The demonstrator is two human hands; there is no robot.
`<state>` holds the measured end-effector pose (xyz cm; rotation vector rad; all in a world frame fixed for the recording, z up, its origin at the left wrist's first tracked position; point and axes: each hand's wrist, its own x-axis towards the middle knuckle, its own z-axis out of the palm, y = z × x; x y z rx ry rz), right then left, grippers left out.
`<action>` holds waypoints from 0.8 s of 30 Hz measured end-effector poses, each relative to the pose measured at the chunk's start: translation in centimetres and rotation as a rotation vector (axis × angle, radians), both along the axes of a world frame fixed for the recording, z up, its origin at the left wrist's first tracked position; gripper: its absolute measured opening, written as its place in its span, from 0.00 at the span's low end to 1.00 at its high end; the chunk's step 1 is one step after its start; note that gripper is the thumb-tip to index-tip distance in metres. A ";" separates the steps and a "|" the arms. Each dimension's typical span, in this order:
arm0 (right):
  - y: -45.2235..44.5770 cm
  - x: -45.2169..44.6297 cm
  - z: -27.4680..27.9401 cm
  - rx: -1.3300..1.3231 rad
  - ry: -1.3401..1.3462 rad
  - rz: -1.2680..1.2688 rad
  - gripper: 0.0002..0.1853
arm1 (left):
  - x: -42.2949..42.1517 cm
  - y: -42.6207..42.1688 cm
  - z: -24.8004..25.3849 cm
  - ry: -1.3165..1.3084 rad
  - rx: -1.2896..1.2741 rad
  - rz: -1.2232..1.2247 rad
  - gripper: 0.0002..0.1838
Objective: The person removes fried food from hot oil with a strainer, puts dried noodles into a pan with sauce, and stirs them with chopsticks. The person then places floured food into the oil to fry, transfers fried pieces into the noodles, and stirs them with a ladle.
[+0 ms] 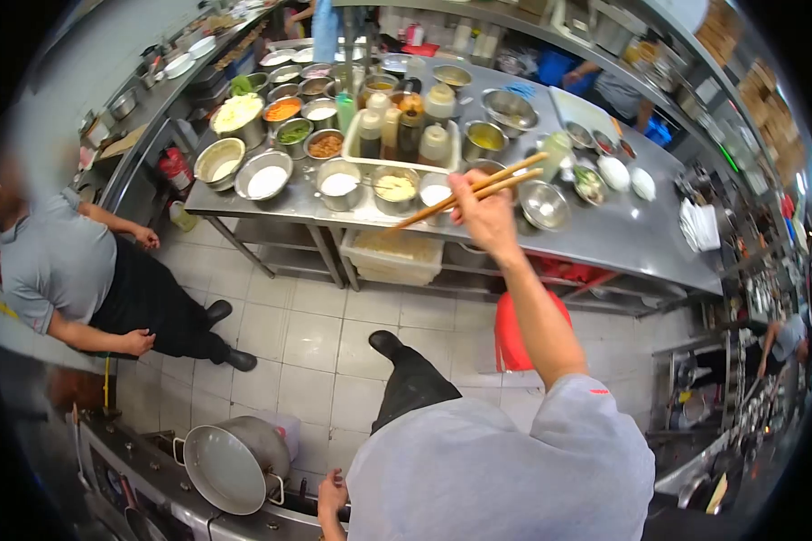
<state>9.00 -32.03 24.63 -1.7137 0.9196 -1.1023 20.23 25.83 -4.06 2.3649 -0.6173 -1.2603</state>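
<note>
My right hand [485,212] is stretched out over the front edge of the steel table. Its fingers are closed around a pair of long wooden chopsticks [422,215], whose tips point down to the left. Under and behind them stand a pot of yellow pieces [394,187] and a pot of white powder or grains [338,185]. A metal bowl [545,206] sits right of the hand. My left hand [332,494] hangs low by the stove edge, fingers loosely bent and apparently holding nothing. Close to it is a large two-handled pot [227,469].
The steel table [641,239] carries several ingredient pots and a white tub [361,159] of sauce bottles. Below its edge stands a red bin [523,335]. A co-worker [72,257] stands at left, another person [618,95] behind the table. A stove [167,491] runs along the lower left.
</note>
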 end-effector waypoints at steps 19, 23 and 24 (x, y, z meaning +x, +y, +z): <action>-37.4 31.1 -1.5 -0.437 0.415 -0.084 0.17 | -3.1 -9.7 -2.7 0.120 -0.167 0.858 0.14; -40.8 34.9 -6.0 -0.397 0.562 -0.012 0.18 | -3.8 -10.1 -2.5 0.101 -0.026 0.773 0.14; -40.8 34.9 -6.4 -0.391 0.564 -0.018 0.18 | -3.8 -10.4 -1.7 0.194 -0.026 0.834 0.13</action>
